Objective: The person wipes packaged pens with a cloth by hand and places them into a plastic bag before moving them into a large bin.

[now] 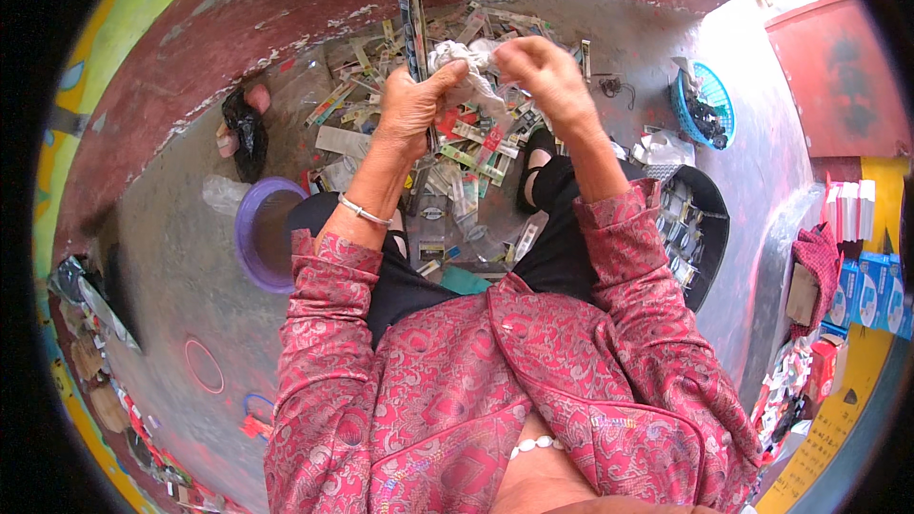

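Note:
Upright in my left hand (407,107) are long, thin, flat packs (415,29) with dark and pale faces, gripped between thumb and fingers. A white crumpled piece of cloth or thin plastic (462,62) bunches beside the packs, under the left thumb. My right hand (545,74) is closed at the far end of that white piece, its fingers curled and slightly blurred. Below both hands, a wide heap of narrow printed packs and strips (476,154) covers the floor between my feet.
To the left stand a purple basin (246,238) and a black plastic bag (249,138). On the right are a dark tub holding many small packs (719,228) and a blue basket with black material (728,114). Blue boxes (871,293) sit by the right wall. A wall runs behind the heap.

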`<move>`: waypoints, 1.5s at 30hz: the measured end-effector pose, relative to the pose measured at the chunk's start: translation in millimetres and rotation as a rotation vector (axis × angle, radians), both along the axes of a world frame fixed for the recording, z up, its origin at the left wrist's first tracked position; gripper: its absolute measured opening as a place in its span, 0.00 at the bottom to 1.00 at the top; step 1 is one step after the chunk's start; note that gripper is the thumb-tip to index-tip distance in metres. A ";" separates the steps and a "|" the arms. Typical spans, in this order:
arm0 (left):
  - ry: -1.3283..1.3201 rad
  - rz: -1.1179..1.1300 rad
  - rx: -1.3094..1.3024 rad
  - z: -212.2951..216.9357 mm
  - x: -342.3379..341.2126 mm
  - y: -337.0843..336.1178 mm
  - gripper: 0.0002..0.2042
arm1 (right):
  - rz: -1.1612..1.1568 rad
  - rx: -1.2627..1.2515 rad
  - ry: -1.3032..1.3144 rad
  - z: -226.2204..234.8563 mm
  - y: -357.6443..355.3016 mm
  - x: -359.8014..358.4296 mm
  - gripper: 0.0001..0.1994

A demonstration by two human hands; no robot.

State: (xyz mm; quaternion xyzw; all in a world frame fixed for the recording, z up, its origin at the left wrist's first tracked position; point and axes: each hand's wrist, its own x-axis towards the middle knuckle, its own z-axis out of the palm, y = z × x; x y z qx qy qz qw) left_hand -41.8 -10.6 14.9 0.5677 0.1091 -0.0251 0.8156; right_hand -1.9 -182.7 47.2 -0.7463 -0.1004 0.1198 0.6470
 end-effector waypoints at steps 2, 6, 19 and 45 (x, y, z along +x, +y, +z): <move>0.054 0.034 0.043 2.0 -0.6 -3.1 0.14 | 0.123 -0.274 -0.238 -0.5 10.0 -10.0 0.21; 0.144 -0.109 0.044 8.4 1.6 7.3 0.17 | 0.162 -0.001 -0.033 -18.9 4.3 5.2 0.12; 0.076 -0.221 -0.373 15.9 -2.3 30.8 0.07 | 0.028 0.563 0.377 -5.6 -4.0 8.0 0.06; 0.148 -0.791 -0.585 8.4 -7.9 17.0 0.06 | 0.104 -0.740 -1.021 10.4 16.4 -19.3 0.25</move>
